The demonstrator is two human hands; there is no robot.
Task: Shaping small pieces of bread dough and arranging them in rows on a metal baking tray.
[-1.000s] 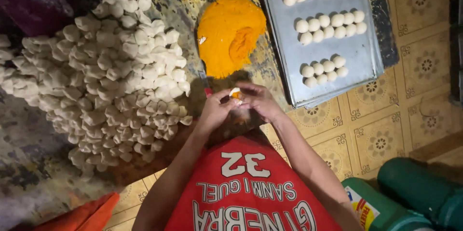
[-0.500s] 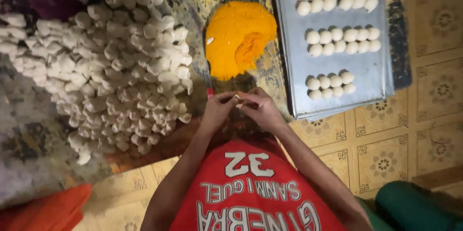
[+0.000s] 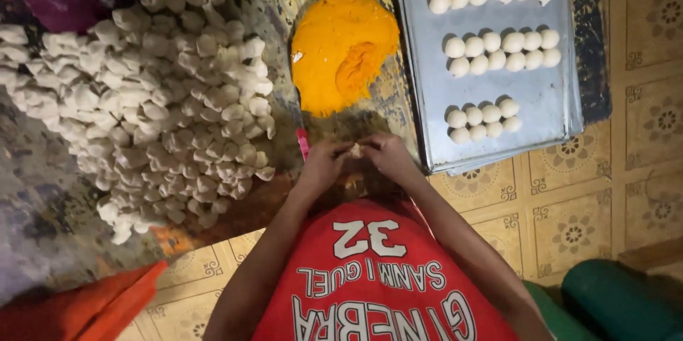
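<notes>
Left hand point(image 3: 324, 163) and right hand point(image 3: 388, 157) pinch one dough piece point(image 3: 354, 149) at centre frame. Tray point(image 3: 526, 109), upper right: 29 balls, three clusters; bare strip along lower edge.

Big heap of white dough pieces point(image 3: 153, 92) at left, orange filling mound point(image 3: 341, 53) in the middle beyond, grey metal tray point(image 3: 541, 106) at right with three groups of white dough balls point(image 3: 501, 51), patterned tile floor point(image 3: 605, 191) near right, red shirt point(image 3: 377, 277) nearest.
</notes>
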